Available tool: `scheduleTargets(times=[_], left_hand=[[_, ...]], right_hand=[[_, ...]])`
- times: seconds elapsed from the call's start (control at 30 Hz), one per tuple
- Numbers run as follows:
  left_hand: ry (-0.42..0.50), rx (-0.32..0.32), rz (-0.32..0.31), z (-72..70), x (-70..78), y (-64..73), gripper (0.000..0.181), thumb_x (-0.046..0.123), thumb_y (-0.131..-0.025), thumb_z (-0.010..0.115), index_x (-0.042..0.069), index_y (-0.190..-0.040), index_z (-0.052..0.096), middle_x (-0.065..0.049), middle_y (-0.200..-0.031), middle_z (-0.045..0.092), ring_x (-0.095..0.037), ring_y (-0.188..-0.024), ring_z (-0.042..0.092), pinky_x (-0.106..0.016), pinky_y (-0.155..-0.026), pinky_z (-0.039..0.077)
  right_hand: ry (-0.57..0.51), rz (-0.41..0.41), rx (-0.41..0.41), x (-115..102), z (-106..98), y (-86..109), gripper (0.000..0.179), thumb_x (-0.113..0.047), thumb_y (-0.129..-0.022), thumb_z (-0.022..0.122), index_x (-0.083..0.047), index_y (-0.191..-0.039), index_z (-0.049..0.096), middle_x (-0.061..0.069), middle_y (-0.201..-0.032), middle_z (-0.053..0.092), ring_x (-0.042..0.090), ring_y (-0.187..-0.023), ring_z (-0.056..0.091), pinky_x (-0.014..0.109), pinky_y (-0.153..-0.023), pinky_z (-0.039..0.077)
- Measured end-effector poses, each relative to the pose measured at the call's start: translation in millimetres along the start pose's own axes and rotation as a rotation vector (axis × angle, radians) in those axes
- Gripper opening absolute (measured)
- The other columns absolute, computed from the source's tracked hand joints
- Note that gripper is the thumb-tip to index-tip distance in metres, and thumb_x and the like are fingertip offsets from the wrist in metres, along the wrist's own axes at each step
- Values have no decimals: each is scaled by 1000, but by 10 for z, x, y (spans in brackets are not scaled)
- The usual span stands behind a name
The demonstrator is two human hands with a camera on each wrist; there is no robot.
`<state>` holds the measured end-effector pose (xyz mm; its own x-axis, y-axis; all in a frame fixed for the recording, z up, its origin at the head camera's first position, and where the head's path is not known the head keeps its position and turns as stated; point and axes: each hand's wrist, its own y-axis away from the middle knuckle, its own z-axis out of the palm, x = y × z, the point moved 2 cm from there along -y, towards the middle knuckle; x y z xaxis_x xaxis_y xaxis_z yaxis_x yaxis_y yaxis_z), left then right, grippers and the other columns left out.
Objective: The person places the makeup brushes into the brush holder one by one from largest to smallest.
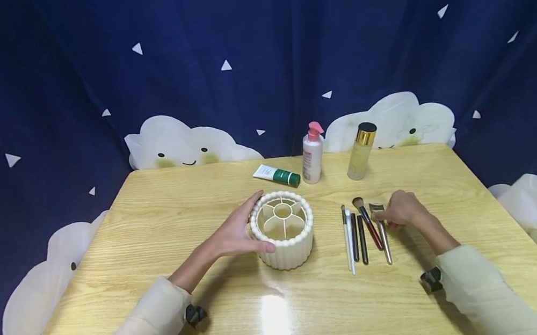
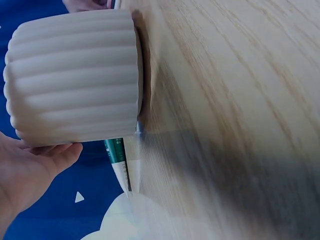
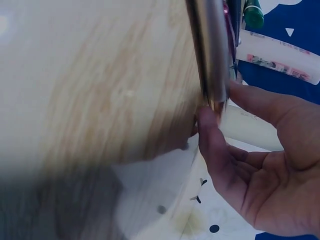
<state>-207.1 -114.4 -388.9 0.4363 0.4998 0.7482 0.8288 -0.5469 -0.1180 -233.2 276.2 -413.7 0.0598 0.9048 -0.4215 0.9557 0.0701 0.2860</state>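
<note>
A cream, ribbed round brush holder (image 1: pixel 287 254) with a beaded rim and inner dividers stands upright on the table. My left hand (image 1: pixel 235 234) grips its left side, thumb toward the front and fingers behind. In the left wrist view the holder's ribbed wall (image 2: pixel 75 75) fills the upper left. To the right of the holder, several makeup brushes (image 1: pixel 355 237) lie side by side. With thumb and finger, my right hand (image 1: pixel 405 209) pinches the rightmost makeup brush (image 1: pixel 385 245) near its bristle end. That brush's shiny handle (image 3: pixel 212 55) shows close up in the right wrist view.
Behind the holder lies a green and white tube (image 1: pixel 277 176). A pink-topped pump bottle (image 1: pixel 312 155) and a clear bottle with a gold and black cap (image 1: pixel 360 153) stand near the table's back edge. A dark blue curtain (image 1: pixel 260 82) hangs beyond.
</note>
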Motion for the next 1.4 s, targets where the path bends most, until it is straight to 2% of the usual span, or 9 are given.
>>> scheduleTargets(times=[0.13, 0.2, 0.3, 0.53, 0.77, 0.9, 1.0, 1.13, 1.4], left_hand=[[-18, 16, -39, 38, 5, 4, 122, 47, -58, 87, 8, -151, 19, -18, -151, 33, -35, -138, 34, -57, -112, 29], [-30, 23, -58, 52, 7, 2, 120, 42, -58, 88, 8, -151, 20, -17, -150, 35, -35, -137, 35, -57, -111, 30], [-49, 32, -69, 57, 9, -7, 119, 42, -59, 88, 9, -151, 20, -16, -148, 38, -34, -135, 38, -57, -110, 33], [-39, 38, -52, 39, 19, -22, 119, 43, -57, 88, 8, -149, 22, -15, -142, 43, -31, -130, 44, -54, -109, 36], [-58, 14, -64, 39, 23, -30, 121, 44, -59, 87, 13, -152, 17, -15, -150, 33, -34, -138, 34, -57, -112, 29], [-55, -3, -64, 28, 26, -42, 120, 45, -59, 87, 17, -152, 16, -15, -152, 30, -34, -139, 32, -58, -112, 29], [-43, -18, -64, 18, 23, -46, 120, 44, -60, 87, 19, -153, 14, -15, -154, 28, -34, -140, 31, -58, -112, 29], [-32, -33, -62, 20, 9, -48, 119, 43, -61, 87, 20, -153, 14, -15, -154, 26, -34, -140, 30, -58, -112, 28], [-14, -24, -62, 45, 0, -65, 119, 43, -60, 87, 20, -153, 15, -15, -153, 29, -34, -138, 33, -58, -111, 30]], right_hand=[[-68, 6, 4, 17, 29, -7, 34, -27, -82, 71, 0, -61, 68, 6, -52, 65, 14, -47, 63, 29, -48, 56], [-86, 9, 1, 23, 37, -14, 32, -24, -82, 71, 0, -61, 68, 5, -52, 66, 13, -47, 63, 29, -49, 56], [-94, 10, -2, 28, 38, -25, 31, -23, -82, 71, -1, -61, 69, 5, -53, 66, 13, -46, 63, 29, -49, 56], [-146, 2, -16, -15, 1, -22, 30, -22, -82, 71, 0, -63, 65, 6, -56, 67, 14, -50, 64, 31, -51, 58], [-126, -3, 14, -145, -197, 63, 35, -28, -86, 67, -5, -60, 60, 6, -57, 66, 16, -52, 63, 31, -52, 56], [-158, -23, 58, -272, -338, 112, 32, -30, -87, 65, -5, -67, 60, 5, -59, 64, 16, -56, 62, 29, -53, 54], [-209, -71, 105, -405, -424, 138, 30, -29, -87, 65, -1, -80, 62, 5, -65, 66, 13, -60, 63, 28, -56, 56], [-284, -140, 171, -604, -511, 193, 37, -32, -86, 68, 4, -92, 60, 5, -74, 69, 11, -63, 65, 24, -59, 57], [-449, -231, 311, -924, -586, 311, 37, -36, -87, 67, 1, -90, 62, -9, -68, 68, 6, -63, 65, 21, -58, 56]])
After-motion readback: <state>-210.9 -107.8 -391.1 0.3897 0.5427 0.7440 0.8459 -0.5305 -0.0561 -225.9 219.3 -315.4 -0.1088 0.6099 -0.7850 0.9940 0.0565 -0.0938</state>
